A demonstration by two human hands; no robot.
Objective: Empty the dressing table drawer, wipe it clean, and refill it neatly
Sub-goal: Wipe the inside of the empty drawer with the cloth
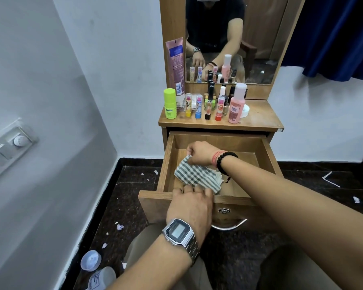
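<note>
The wooden drawer [268,155] of the dressing table is pulled out, and only a striped grey-and-white cloth [194,174] lies inside it. My right hand [199,152] reaches into the drawer and pinches the cloth's far corner. My left hand [192,203], with a metal watch on the wrist, rests on the drawer's front edge, its fingers on the cloth's near edge. Whether those fingers grip the cloth is hidden. Several cosmetics stand on the tabletop [258,116]: a lime-green stick [169,103], a pink bottle [236,103], lip balms and nail polishes.
A mirror [260,38] rises behind the tabletop, with a pink tube [175,65] leaning at its left. A white wall with a switch panel [8,147] is on the left. On the dark floor lie a plastic cap [90,260], a bottle [102,278] and paper scraps. Blue curtain [333,34] at right.
</note>
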